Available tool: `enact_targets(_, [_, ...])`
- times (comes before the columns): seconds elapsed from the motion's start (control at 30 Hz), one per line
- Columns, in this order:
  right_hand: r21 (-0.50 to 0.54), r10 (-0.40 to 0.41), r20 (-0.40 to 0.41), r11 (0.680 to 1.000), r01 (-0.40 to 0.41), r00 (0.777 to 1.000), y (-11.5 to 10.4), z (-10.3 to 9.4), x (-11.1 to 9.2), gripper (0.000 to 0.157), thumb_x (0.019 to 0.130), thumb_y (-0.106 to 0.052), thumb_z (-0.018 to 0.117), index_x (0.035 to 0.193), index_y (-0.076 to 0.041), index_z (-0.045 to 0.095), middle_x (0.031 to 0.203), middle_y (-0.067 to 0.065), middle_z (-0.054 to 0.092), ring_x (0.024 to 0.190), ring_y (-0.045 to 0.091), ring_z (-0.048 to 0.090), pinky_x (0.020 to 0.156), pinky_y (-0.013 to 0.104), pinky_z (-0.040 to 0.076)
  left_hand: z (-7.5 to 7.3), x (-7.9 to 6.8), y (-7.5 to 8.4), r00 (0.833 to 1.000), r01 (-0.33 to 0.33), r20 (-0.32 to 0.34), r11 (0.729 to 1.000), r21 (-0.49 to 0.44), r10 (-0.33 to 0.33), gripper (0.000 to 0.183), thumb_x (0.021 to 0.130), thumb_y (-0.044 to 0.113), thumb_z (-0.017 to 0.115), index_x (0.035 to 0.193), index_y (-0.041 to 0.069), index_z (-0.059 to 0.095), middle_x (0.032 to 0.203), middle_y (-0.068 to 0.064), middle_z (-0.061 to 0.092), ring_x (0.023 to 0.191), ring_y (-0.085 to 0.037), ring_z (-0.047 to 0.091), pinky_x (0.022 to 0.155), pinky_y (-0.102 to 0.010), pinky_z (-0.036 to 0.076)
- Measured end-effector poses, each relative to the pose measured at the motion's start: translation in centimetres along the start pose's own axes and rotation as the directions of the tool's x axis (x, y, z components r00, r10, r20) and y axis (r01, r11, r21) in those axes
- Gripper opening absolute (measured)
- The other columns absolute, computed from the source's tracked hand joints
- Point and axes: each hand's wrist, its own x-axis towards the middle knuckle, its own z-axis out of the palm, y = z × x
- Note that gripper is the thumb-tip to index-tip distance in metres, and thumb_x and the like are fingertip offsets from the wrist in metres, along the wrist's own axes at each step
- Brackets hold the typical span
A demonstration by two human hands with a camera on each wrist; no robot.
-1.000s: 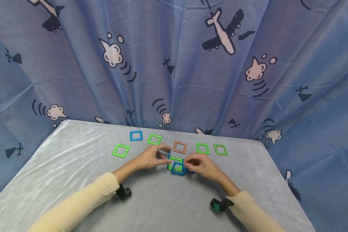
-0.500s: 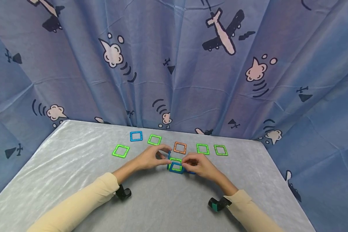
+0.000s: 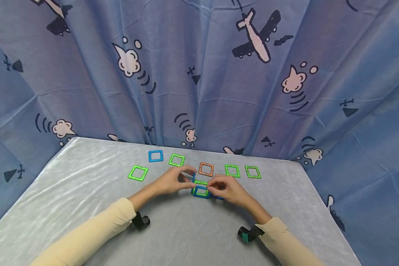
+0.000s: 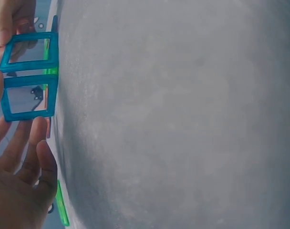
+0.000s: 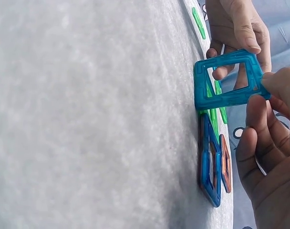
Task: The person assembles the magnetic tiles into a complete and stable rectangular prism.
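Note:
A green square magnetic tile (image 3: 201, 183) lies flat in the middle of the table. At its left side a blue square magnetic tile (image 3: 194, 180) stands upright, between the thumb and fingers of my left hand (image 3: 171, 180). With thumb and fingertips my right hand (image 3: 228, 189) pinches a second blue square tile (image 5: 226, 100), which stands along the green tile's near edge. Both of these blue tiles (image 4: 28, 117) show side by side in the left wrist view. A third blue tile (image 5: 207, 164) lies to the right of the green one, mostly covered by my right hand in the head view.
Behind the hands lie an orange square (image 3: 206, 169), a blue square (image 3: 156, 156) and several green squares (image 3: 232, 170). A pale cloth covers the table (image 3: 199, 236). A patterned blue curtain (image 3: 173, 92) hangs behind it.
My right hand has moved slightly left and away from me, bringing the pinched blue tile to the green tile's near edge. My left hand has stayed almost still.

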Motion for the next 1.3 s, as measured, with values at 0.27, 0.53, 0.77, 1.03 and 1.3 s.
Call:
enact_targets(0.27, [-0.003,-0.010,-0.010,1.000,0.010,1.000,-0.04,0.26,0.12,0.010,0.091,0.013,0.068,0.097,0.006,0.073,0.090,0.008,0.068,0.076,0.021,0.064,0.068,0.032,0.055,-0.11,-0.02,0.10,1.000,-0.012,0.003,1.000,-0.011,0.012,0.052,0.092,0.019,0.080,0.136,0.001,0.059,0.128,-0.015,0.065,0.092,-0.018,0.069,0.082,-0.036,0.055])
enact_targets(0.53, [0.019,-0.001,-0.020,1.000,0.001,1.000,0.03,0.43,0.11,0.010,0.090,0.013,0.068,0.097,0.008,0.073,0.090,0.008,0.068,0.075,0.024,0.064,0.067,0.032,0.054,-0.09,-0.03,0.07,1.000,-0.013,0.008,1.000,-0.017,0.013,0.052,0.092,0.019,0.079,0.136,0.000,0.059,0.127,-0.017,0.065,0.091,-0.018,0.069,0.082,-0.036,0.054])
enact_targets(0.77, [0.029,-0.009,-0.029,1.000,0.009,1.000,0.40,0.50,0.08,0.011,0.091,0.013,0.068,0.097,0.006,0.073,0.090,0.007,0.067,0.075,0.023,0.064,0.066,0.031,0.054,-0.21,-0.05,-0.07,1.000,-0.027,0.012,0.999,-0.018,0.027,0.054,0.091,0.021,0.080,0.136,0.000,0.060,0.128,-0.016,0.065,0.092,-0.017,0.069,0.082,-0.035,0.055])
enact_targets(1.03, [0.043,-0.006,-0.014,0.999,0.007,1.000,0.53,0.43,0.03,0.011,0.090,0.014,0.069,0.098,0.007,0.072,0.093,0.012,0.068,0.077,0.023,0.065,0.069,0.031,0.055,-0.47,-0.16,-0.07,0.998,-0.049,0.028,0.998,-0.039,0.050,0.051,0.093,0.015,0.076,0.138,-0.002,0.058,0.131,-0.017,0.064,0.093,-0.018,0.070,0.083,-0.038,0.056])
enact_targets(1.3, [0.057,0.011,0.005,0.998,-0.011,1.000,0.55,0.35,-0.14,0.014,0.088,0.013,0.071,0.101,0.008,0.071,0.094,0.019,0.066,0.077,0.025,0.065,0.068,0.031,0.055,-0.49,-0.29,-0.12,0.998,-0.056,0.033,0.997,-0.058,0.058,0.051,0.092,0.010,0.074,0.139,-0.003,0.057,0.131,-0.020,0.063,0.093,-0.020,0.070,0.085,-0.041,0.056])
